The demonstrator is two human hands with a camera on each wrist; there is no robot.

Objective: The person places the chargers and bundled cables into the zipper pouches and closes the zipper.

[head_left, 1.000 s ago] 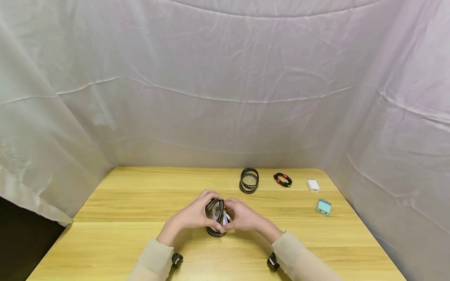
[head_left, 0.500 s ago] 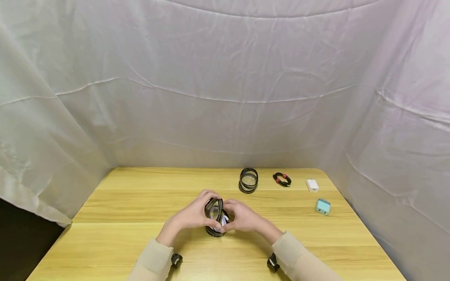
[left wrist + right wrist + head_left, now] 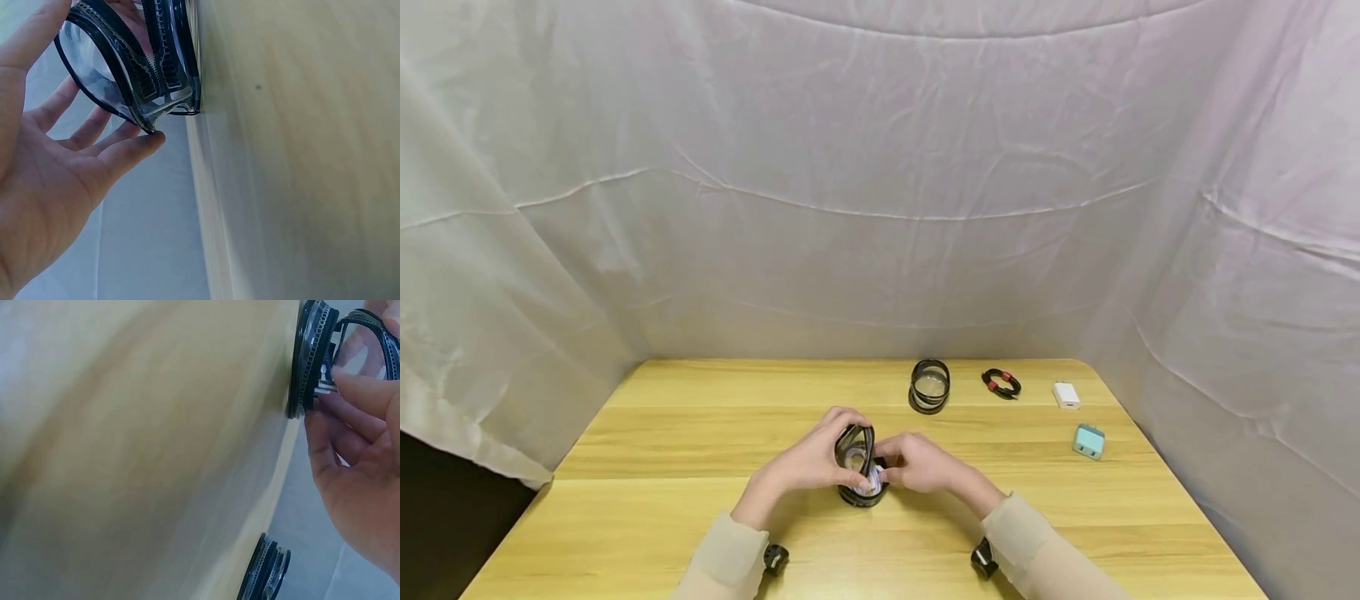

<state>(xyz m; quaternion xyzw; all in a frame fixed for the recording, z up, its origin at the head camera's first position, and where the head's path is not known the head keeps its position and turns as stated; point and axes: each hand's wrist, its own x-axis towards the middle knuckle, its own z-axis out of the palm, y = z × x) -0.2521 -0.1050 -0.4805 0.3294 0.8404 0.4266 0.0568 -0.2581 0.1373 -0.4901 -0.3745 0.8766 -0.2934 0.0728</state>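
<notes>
A clear round zip pouch (image 3: 863, 502) with black edging stands on the table, its zipped top parted. Inside it a white coiled cable (image 3: 876, 482) partly shows in the head view. My left hand (image 3: 811, 457) grips the pouch's left side, thumb in front and fingers behind. In the left wrist view the open black zipper (image 3: 150, 59) gapes beside that hand. At the pouch's right edge my right hand (image 3: 921, 464) pinches the zipper-edged rim between thumb and fingers, as the right wrist view shows. A small pale metallic piece (image 3: 325, 385) sits at those fingertips; its kind is unclear.
A second clear pouch with black edging (image 3: 928, 387) stands at the table's back. To its right lie a coiled black cable (image 3: 1002, 384) with red ties, a white charger (image 3: 1066, 395) and a teal charger (image 3: 1089, 442). Grey cloth (image 3: 880, 250) hangs behind the wooden table (image 3: 700, 433).
My right hand has drawn slightly back to the right and its fingers have curled more at the pouch's edge. My left hand keeps its grip on the pouch.
</notes>
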